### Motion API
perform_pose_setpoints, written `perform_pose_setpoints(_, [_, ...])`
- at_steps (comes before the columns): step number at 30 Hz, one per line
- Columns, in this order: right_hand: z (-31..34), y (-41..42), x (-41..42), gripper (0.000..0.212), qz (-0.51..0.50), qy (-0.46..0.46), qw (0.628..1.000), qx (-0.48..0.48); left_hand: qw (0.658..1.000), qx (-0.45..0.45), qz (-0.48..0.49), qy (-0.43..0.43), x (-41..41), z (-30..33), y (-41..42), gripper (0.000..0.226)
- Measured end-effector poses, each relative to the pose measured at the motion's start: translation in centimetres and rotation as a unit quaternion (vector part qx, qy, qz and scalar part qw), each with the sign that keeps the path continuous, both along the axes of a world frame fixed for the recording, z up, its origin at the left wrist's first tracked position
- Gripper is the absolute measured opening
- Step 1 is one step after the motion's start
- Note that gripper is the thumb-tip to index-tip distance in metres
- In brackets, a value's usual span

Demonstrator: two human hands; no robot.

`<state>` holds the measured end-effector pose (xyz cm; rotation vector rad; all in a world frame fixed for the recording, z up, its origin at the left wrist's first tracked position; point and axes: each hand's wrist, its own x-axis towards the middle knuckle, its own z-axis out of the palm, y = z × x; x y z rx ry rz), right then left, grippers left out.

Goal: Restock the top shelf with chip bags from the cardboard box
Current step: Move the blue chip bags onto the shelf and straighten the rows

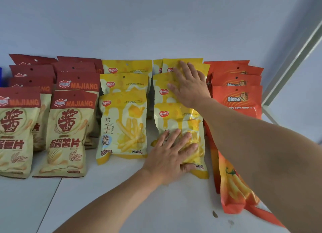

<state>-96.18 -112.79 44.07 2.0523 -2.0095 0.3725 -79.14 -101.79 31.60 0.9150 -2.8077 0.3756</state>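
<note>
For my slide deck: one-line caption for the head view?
Left hand presses front yellow fries bag; right hand steadies rear yellow bags on white shelf.

White shelf [108, 198] carries red [66, 133], yellow [122, 126], orange bags [237, 100].

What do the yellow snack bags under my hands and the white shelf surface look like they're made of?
Front yellow snack bag: likely thin plastic film, glossy, judging by bright glare streaks and crinkles around the pressing left hand. White shelf surface: smooth and matte, possibly painted metal or laminate; a panel seam shows, but the material stays uncertain.
</note>
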Motion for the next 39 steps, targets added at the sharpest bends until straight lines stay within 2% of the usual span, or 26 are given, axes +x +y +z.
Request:
perform_pose_setpoints(6, [0.6, 5.4, -1.8, 0.070, 0.004, -0.019, 1.000, -0.011, 1.000, 0.006, 0.016, 0.004, -0.4, 0.7, 0.4, 0.069])
perform_pose_setpoints(11, [-0.6, 11.8, -5.0, 0.068, -0.034, -0.093, 0.995, -0.027, 0.997, 0.050, 0.059, 0.010, -1.6, 2.4, 2.5, 0.077])
perform_pose_setpoints(13, [-1.2, 14.6, -6.2, 0.068, -0.050, -0.121, 0.990, -0.043, 0.993, 0.076, 0.075, 0.052, -2.7, 2.9, 4.4, 0.077])
perform_pose_setpoints(14, [-1.4, 16.0, -6.9, 0.068, -0.060, -0.140, 0.987, -0.051, 0.986, 0.091, 0.082, 0.114, -3.6, 3.1, 5.7, 0.077])
perform_pose_setpoints(16, [-2.1, 18.9, -8.4, 0.068, -0.096, -0.182, 0.976, -0.069, 0.938, 0.183, 0.110, 0.272, -6.1, 3.4, 8.5, 0.077])
perform_pose_setpoints(18, [-3.0, 21.7, -10.0, 0.072, -0.164, -0.238, 0.954, -0.083, 0.859, 0.302, 0.148, 0.386, -9.0, 3.3, 11.1, 0.076])
perform_pose_setpoints(19, [-3.5, 23.1, -10.7, 0.076, -0.202, -0.280, 0.935, -0.078, 0.831, 0.334, 0.165, 0.414, -10.4, 3.3, 12.2, 0.077])
perform_pose_setpoints(21, [-5.0, 25.3, -11.7, 0.082, -0.250, -0.384, 0.888, -0.035, 0.798, 0.351, 0.190, 0.451, -12.6, 2.5, 13.9, 0.081])
perform_pose_setpoints(24, [-7.6, 26.8, -12.0, 0.085, -0.233, -0.509, 0.828, 0.045, 0.766, 0.344, 0.225, 0.495, -14.2, 1.0, 15.1, 0.084])
perform_pose_setpoints(29, [-8.4, 26.9, -12.0, 0.066, -0.160, -0.576, 0.800, 0.055, 0.760, 0.346, 0.234, 0.497, -15.0, 0.8, 15.1, 0.069])
perform_pose_setpoints(34, [-8.6, 26.5, -13.4, 0.065, -0.182, -0.576, 0.796, 0.039, 0.759, 0.386, 0.213, 0.480, -15.3, 2.1, 13.6, 0.072])
perform_pose_setpoints(37, [-9.0, 26.2, -14.0, 0.064, -0.182, -0.582, 0.792, 0.021, 0.748, 0.414, 0.228, 0.467, -15.6, 3.2, 12.1, 0.064])
perform_pose_setpoints(39, [-9.2, 25.5, -14.4, 0.068, -0.185, -0.569, 0.801, 0.012, 0.748, 0.406, 0.247, 0.464, -16.0, 3.4, 11.2, 0.071])
